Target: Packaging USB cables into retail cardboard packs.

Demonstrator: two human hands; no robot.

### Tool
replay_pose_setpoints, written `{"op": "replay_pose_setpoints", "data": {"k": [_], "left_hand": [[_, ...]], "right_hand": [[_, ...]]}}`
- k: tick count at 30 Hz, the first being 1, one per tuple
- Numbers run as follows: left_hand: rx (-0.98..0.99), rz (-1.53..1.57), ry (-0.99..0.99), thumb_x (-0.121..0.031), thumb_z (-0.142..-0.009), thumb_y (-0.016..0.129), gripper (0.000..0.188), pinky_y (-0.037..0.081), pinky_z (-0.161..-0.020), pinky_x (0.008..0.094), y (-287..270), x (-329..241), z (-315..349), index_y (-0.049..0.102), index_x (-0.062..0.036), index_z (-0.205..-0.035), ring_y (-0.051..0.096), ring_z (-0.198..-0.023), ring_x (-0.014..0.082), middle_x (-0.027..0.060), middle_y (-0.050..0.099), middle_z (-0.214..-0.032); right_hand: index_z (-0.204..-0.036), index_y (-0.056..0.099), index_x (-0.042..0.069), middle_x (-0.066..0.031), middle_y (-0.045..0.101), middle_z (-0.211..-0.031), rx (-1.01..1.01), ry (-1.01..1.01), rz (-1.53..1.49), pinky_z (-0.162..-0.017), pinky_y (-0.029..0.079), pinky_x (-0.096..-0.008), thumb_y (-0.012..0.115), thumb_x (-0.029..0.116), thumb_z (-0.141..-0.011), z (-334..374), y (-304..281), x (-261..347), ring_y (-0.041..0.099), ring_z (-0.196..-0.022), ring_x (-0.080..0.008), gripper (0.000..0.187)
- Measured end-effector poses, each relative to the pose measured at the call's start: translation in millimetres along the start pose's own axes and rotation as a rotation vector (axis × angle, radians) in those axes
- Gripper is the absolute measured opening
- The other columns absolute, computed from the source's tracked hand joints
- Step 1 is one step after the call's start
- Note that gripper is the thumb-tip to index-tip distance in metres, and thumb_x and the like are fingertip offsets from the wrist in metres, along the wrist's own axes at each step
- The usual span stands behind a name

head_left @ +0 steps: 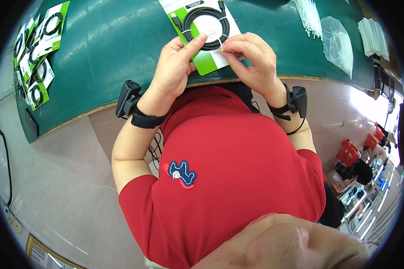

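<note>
A coiled black cable (187, 22) lies on a white and green backing card (206, 62), held to it by white ties. My left hand (177, 60) grips the card's left edge, its thumb pressed on the coil. At the lower right of the coil, my right hand (253, 58) pinches a thin white cable tie (220, 43) between thumb and forefinger. The card is tilted a little, just above the near edge of the green table. Fingers behind the card are partly hidden.
Several carded cables (42, 47) are heaped at the table's left end. Toward the right lie loose white cable ties (309, 18), a clear plastic bag (336, 45) of them and a white bundle (373, 38). The green tabletop (107, 54) ends close to my body. Red chairs (348, 152) stand farther right.
</note>
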State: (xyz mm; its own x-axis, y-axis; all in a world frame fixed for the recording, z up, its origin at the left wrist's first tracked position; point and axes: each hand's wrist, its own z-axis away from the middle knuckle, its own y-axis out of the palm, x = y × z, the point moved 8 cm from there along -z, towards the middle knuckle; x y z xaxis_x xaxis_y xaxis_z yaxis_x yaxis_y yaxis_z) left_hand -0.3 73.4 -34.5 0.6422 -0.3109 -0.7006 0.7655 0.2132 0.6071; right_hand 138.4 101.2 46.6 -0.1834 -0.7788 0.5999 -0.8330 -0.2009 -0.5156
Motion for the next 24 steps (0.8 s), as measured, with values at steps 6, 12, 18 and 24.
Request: {"op": "replay_pose_setpoints", "data": {"k": [6, 12, 18, 24], "left_hand": [[-0.013, -0.017, 0.002, -0.018, -0.095, 0.064, 0.023, 0.059, -0.078, 0.0299, 0.2, -1.2, 2.0, 0.062, -0.0002, -0.109, 0.068, -0.091, 0.0150, 0.0093, 0.068, -0.104], [-0.069, -0.080, -0.031, -0.019, -0.094, 0.065, 0.022, 0.058, -0.078, 0.0284, -1.6, -2.7, 4.6, 0.063, -0.0026, -0.109, 0.067, -0.091, 0.0133, 0.0070, 0.068, -0.104], [-0.088, -0.082, -0.092, -0.021, -0.093, 0.066, 0.023, 0.057, -0.078, 0.0273, -3.4, -0.1, 6.6, 0.063, -0.0043, -0.109, 0.067, -0.091, 0.0121, 0.0058, 0.068, -0.103], [-0.076, -0.108, -0.076, -0.020, -0.093, 0.066, 0.024, 0.057, -0.078, 0.0282, -1.9, 2.4, 7.8, 0.062, -0.0035, -0.110, 0.067, -0.091, 0.0128, 0.0065, 0.068, -0.104]], "right_hand": [[-0.090, 0.065, 0.002, -0.0082, 0.067, -0.086, -0.010, -0.082, 0.053, -0.056, 0.051, -0.0246, 0.071, -0.010, -0.074, 1.9, 1.0, 2.2, 0.062, -0.072, -0.0179, 0.021], [-0.089, 0.065, 0.003, -0.0079, 0.066, -0.086, -0.008, -0.083, 0.052, -0.059, 0.049, -0.0273, 0.073, -0.009, -0.071, 1.6, 0.7, 1.5, 0.061, -0.071, -0.0200, 0.023], [-0.087, 0.065, 0.004, -0.0069, 0.063, -0.084, 0.024, -0.072, 0.078, -0.062, 0.048, -0.0298, 0.074, -0.006, -0.069, 0.6, 2.2, 2.7, 0.060, -0.072, -0.0213, 0.023], [-0.086, 0.066, 0.005, -0.0068, 0.061, -0.082, 0.086, -0.004, 0.115, -0.061, 0.047, -0.0302, 0.075, -0.003, -0.070, 0.0, 2.8, 2.1, 0.059, -0.072, -0.0219, 0.020]]}}
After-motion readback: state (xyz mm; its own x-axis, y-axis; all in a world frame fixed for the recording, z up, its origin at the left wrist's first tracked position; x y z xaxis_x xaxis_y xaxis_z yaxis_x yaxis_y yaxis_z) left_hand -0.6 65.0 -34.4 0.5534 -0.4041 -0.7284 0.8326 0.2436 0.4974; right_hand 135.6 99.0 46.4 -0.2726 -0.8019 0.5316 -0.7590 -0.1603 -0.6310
